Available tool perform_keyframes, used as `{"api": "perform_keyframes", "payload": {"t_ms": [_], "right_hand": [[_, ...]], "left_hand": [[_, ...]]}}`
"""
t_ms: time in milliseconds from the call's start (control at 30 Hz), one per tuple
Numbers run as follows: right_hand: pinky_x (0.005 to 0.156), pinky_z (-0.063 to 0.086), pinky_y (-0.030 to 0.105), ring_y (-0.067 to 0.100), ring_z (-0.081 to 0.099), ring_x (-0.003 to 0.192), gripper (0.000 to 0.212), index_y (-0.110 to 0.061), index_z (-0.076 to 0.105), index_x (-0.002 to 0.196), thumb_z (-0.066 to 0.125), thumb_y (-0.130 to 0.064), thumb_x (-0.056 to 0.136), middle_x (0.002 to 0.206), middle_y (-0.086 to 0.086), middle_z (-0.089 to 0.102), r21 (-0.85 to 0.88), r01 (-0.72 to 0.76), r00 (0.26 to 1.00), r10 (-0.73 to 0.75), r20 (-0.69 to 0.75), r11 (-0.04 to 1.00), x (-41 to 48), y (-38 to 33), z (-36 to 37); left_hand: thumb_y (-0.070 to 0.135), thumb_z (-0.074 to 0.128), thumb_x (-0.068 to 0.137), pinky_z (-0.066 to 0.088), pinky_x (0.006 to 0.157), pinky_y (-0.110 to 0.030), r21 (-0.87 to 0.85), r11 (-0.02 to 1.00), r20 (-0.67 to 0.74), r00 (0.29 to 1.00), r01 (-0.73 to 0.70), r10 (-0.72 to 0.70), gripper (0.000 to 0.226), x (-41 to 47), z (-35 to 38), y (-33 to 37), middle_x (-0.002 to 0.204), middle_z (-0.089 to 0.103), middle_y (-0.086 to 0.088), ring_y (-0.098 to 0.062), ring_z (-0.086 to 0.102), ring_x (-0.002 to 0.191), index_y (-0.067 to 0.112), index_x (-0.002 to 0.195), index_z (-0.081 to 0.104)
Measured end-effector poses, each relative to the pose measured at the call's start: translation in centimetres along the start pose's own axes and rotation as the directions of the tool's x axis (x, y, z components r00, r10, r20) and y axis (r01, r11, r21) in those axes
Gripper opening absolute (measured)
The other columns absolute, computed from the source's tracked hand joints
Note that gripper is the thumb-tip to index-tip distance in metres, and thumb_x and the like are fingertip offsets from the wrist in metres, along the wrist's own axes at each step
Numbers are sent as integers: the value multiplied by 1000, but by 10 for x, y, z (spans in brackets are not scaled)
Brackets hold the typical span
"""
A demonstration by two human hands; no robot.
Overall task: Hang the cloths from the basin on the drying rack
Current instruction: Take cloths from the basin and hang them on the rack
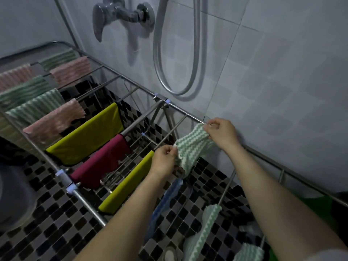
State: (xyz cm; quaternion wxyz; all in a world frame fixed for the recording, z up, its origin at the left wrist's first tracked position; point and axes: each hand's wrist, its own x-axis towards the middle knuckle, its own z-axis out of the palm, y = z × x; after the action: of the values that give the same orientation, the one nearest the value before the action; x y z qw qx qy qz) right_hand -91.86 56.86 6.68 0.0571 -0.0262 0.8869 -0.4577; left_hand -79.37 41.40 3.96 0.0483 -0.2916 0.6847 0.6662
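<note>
A green-and-white zigzag cloth (190,146) is stretched between both hands over a rod of the steel drying rack (131,83). My left hand (163,160) pinches its lower near corner. My right hand (222,133) pinches its upper corner close to the rack's far rail by the wall. On the rods to the left hang pink and green striped cloths (54,121), two yellow-green cloths (88,136), and a maroon cloth (101,161). A blue cloth (165,204) and more green zigzag cloths (205,228) hang nearer to me. A grey basin (13,200) shows at the left edge.
A tiled wall stands right behind the rack, with a shower mixer tap (120,14) and a looped metal hose (177,53) above it. The floor below is black-and-grey mosaic tile (56,223). Something bright green (318,208) lies at the lower right.
</note>
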Motion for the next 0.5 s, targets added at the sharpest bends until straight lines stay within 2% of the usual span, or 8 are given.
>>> {"api": "perform_keyframes", "payload": {"t_ms": [67, 133, 167, 233, 267, 333, 400, 500], "right_hand": [[87, 52, 33, 23, 64, 94, 36, -11, 64, 118, 70, -19, 84, 105, 9, 65, -12, 6, 1000, -6, -15, 1000, 5, -2, 6], [81, 51, 28, 22, 61, 95, 39, -9, 58, 126, 66, -15, 88, 112, 9, 61, -14, 4, 999, -5, -52, 1000, 5, 2, 6], [71, 48, 22, 20, 61, 90, 31, -8, 60, 120, 63, -15, 91, 106, 7, 62, -29, -25, 997, 23, -73, 999, 6, 8, 3], [55, 38, 18, 20, 59, 73, 13, -9, 66, 93, 59, -20, 93, 84, 5, 63, -113, -88, 991, 76, -108, 990, -2, 19, 0], [53, 37, 20, 20, 58, 65, 19, -11, 65, 79, 60, -24, 93, 72, 4, 62, -123, -121, 989, 110, -99, 985, -4, 25, 0], [60, 50, 28, 22, 61, 60, 33, -12, 64, 62, 65, -32, 88, 62, 4, 63, -34, -193, 981, 192, -41, 981, -3, 37, 4], [70, 58, 39, 24, 65, 64, 26, -16, 66, 64, 70, -30, 85, 67, 6, 68, 67, -260, 966, 260, 17, 963, -2, 42, 8], [69, 55, 35, 18, 61, 63, 18, -13, 68, 71, 70, -22, 86, 69, 5, 68, 87, -286, 958, 284, 30, 954, 2, 41, 9]], "left_hand": [[26, 50, 100, 55, 79, -52, 60, 998, -42, 999, 13, -10, 25, 7, -2, -4, 85, 67, -14, -30, 63, 78, 7, 92, 64], [25, 51, 98, 56, 82, -51, 245, 969, -48, 998, -29, 42, 17, 7, -6, -7, 98, 71, -11, -30, 67, 88, 15, 102, 64], [25, 51, 98, 56, 81, -46, 376, 925, -37, 997, -53, 72, 20, 8, -5, -9, 103, 70, -8, -27, 67, 89, 16, 112, 62], [27, 53, 97, 55, 76, -35, 549, 824, -14, 984, -143, 179, 25, -2, -6, -9, 104, 68, 1, -17, 64, 86, 19, 120, 58], [29, 56, 96, 54, 75, -33, 567, 802, 21, 976, -190, 216, 23, -6, -6, -9, 102, 67, 6, -14, 63, 85, 20, 116, 61], [35, 62, 91, 56, 75, -33, 562, 788, 124, 967, -252, 220, 15, -12, -2, -5, 93, 69, 9, -9, 64, 82, 23, 100, 68], [37, 67, 87, 56, 70, -28, 608, 739, 207, 957, -290, 205, 13, -17, 2, -3, 85, 69, 10, -4, 63, 76, 25, 91, 70], [32, 69, 87, 45, 60, -10, 655, 685, 199, 947, -319, 251, 12, -15, 7, -4, 85, 67, 11, 1, 58, 70, 24, 96, 71]]}}
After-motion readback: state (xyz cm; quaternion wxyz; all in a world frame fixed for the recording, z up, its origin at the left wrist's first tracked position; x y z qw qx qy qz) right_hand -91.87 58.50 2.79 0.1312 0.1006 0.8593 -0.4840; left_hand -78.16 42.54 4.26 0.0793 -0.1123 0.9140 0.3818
